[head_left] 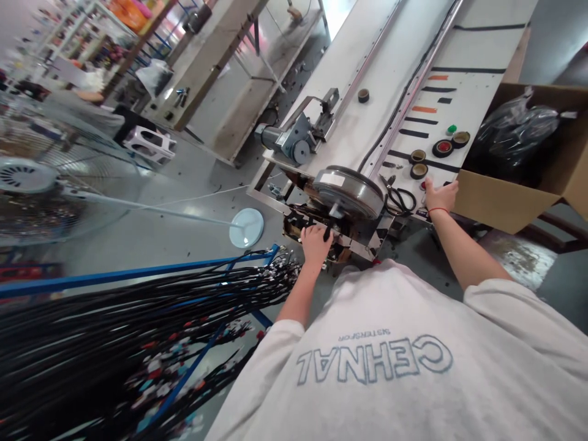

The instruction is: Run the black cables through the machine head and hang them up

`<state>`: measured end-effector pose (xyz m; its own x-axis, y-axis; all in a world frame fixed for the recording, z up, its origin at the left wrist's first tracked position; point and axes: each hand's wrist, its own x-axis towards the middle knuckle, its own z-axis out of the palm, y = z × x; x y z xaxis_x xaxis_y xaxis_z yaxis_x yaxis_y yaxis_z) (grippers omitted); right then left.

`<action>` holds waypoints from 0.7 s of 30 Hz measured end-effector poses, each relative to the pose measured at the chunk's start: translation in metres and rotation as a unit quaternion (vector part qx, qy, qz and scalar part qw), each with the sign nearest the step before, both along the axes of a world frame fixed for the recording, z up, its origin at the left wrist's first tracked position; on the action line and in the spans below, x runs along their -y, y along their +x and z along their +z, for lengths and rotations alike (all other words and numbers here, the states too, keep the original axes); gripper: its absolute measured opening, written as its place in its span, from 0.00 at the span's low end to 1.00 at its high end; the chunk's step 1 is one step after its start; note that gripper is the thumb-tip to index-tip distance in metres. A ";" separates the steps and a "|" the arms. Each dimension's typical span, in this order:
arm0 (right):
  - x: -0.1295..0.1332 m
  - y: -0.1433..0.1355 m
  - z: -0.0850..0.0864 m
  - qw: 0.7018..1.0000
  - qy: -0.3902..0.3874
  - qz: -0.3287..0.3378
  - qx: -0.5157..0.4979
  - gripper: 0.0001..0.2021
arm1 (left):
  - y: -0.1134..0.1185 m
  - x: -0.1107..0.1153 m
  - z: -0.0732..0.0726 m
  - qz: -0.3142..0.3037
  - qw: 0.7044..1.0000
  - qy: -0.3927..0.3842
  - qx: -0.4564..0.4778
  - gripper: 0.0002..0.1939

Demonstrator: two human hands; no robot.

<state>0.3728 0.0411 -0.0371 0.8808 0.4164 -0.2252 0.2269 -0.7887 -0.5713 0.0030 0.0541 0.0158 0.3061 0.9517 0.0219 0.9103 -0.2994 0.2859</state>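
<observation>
My left hand (316, 244) is at the near end of the conveyor-like bench, its fingers curled by a small black piece (327, 230) just below the round metal drum (351, 190). What those fingers hold is partly hidden. At the bench's right front edge rests my right hand (441, 196), thumb and fingers apart, with nothing seen in its grip. A small red part (423, 185) lies by its thumb. Black-handled scissors (400, 199) lie to the left of it. Rolls of dark tape (418, 171) sit just beyond the hand.
An open cardboard box (505, 199) with black plastic bags stands at the right. A grey motor unit (294, 141) is mounted on the bench's left side. Black cable bundles (114, 331) hang on a blue rack at lower left. A floor fan (27, 174) stands farther left.
</observation>
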 end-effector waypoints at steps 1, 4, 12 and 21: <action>0.000 0.000 0.000 1.000 0.002 0.000 0.001 0.44 | 0.002 -0.001 0.002 0.007 1.000 0.002 -0.015 0.08; 0.000 0.000 0.000 1.000 -0.001 -0.001 0.003 0.44 | 0.005 0.001 0.005 0.026 0.997 -0.058 -0.041 0.11; -0.001 -0.001 0.004 1.000 -0.005 -0.001 -0.018 0.44 | -0.003 0.049 -0.016 0.086 0.974 -0.180 0.104 0.19; -0.002 -0.001 0.002 1.000 -0.010 -0.001 -0.004 0.44 | 0.010 0.021 -0.016 0.061 0.968 -0.152 0.188 0.21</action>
<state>0.3720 0.0429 -0.0356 0.8798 0.4104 -0.2398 0.2216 -0.8005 -0.5569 0.0128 0.0330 -0.0002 0.2153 0.9604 -0.1769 0.7483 -0.0459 0.6618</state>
